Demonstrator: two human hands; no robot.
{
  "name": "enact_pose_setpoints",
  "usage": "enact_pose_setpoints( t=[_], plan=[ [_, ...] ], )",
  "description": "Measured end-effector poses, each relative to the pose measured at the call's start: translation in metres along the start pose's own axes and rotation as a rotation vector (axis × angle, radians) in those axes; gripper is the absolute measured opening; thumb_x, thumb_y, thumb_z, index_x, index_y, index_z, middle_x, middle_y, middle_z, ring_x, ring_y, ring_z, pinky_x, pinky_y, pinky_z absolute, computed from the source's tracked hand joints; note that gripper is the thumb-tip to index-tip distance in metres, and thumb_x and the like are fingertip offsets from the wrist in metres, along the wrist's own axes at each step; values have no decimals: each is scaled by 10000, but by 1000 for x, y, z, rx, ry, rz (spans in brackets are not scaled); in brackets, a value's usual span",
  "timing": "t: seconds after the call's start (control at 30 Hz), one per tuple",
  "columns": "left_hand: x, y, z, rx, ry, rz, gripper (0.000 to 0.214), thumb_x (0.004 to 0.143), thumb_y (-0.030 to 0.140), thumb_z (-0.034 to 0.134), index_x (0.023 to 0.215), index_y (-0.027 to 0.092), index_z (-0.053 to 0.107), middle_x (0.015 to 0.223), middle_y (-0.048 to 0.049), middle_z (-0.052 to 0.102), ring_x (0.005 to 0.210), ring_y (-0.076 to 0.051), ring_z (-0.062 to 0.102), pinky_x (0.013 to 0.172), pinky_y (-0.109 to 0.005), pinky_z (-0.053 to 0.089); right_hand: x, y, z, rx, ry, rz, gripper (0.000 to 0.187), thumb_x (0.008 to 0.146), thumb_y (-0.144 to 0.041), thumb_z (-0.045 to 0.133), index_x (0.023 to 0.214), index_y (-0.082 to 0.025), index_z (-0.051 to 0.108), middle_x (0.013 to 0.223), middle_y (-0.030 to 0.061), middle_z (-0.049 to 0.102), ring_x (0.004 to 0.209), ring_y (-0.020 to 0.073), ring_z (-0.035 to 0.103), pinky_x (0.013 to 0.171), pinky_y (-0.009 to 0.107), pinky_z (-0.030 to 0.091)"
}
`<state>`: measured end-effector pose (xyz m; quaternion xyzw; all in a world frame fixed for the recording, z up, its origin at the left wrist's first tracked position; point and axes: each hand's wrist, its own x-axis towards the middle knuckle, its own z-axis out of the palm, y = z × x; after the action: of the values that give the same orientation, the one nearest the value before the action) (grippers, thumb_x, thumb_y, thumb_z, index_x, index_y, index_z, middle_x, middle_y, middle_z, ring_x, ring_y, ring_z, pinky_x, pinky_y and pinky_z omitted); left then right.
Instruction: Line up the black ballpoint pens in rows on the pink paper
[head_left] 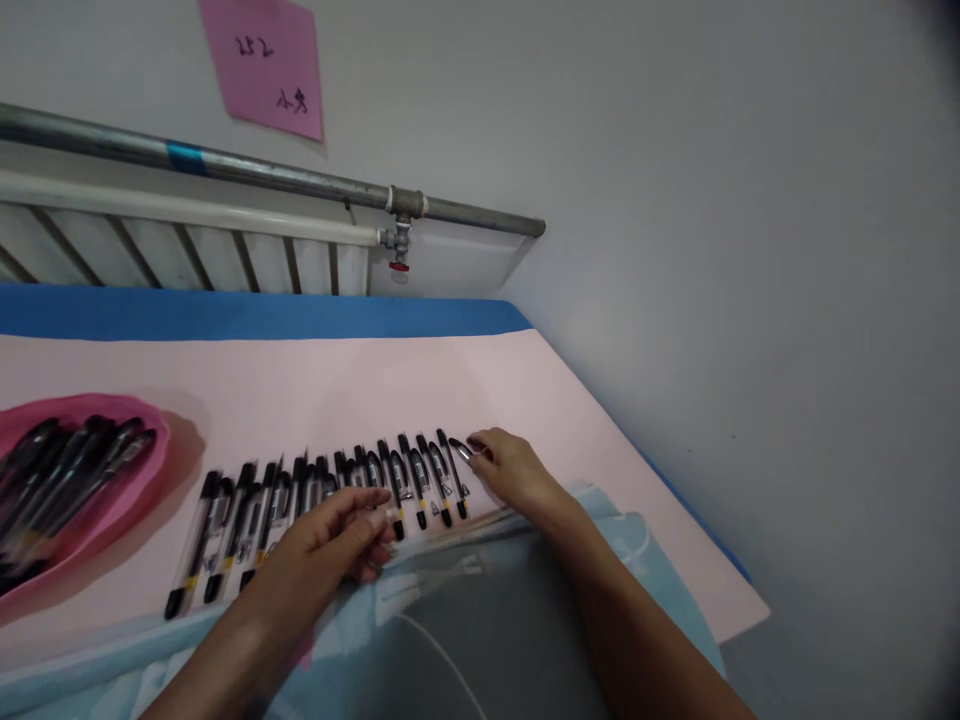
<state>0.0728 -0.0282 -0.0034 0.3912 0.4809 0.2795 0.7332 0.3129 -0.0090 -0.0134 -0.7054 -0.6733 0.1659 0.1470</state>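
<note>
Pens with black ends and clear barrels (386, 475) lie in a slanting row on the pink tabletop, with dark clipped caps and small metal-looking pieces between them. At the row's right end, my right hand (514, 470) pinches a small dark pen cap (460, 449) with a shiny clip; the fingertips partly hide it. My left hand (341, 535) hovers over the near ends of the middle pens. Its fingers are loosely bent and apart, and I see nothing held in them.
On the left stands a pink basket (161, 455) full of black pens. A pink table surface (450, 375) ends at a blue back edge (262, 315). Behind it are a radiator (187, 208), a metal pipe (300, 174) and a red-handled valve (400, 266). A wall (712, 300) closes the right side.
</note>
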Motion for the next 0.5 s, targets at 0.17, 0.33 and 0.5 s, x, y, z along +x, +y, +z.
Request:
enact_pose_setpoints(
  t=[0.17,0.33,0.5],
  plan=[
    [2,-3,-1,12,-15,27,403,711,381,608,1031,137,582,789,-77,633,643,-142,548,569,-276,424,1,1,5,23,15,-46,181,766,-190,491,870,-166,636,810,46,636,738,148,554,660,246,379],
    [0,1,-3,27,15,46,392,708,394,600,1011,146,580,772,-62,637,632,-134,556,558,-261,430,1,2,7,57,23,-105,210,793,-187,452,895,-167,634,834,50,655,764,151,574,688,248,398],
    [5,10,-18,142,170,184,402,679,429,599,980,163,583,714,-21,625,535,-118,527,485,-244,410,4,3,8,69,38,-139,261,805,-183,416,930,-170,645,897,61,675,832,164,600,756,262,425]
  ],
)
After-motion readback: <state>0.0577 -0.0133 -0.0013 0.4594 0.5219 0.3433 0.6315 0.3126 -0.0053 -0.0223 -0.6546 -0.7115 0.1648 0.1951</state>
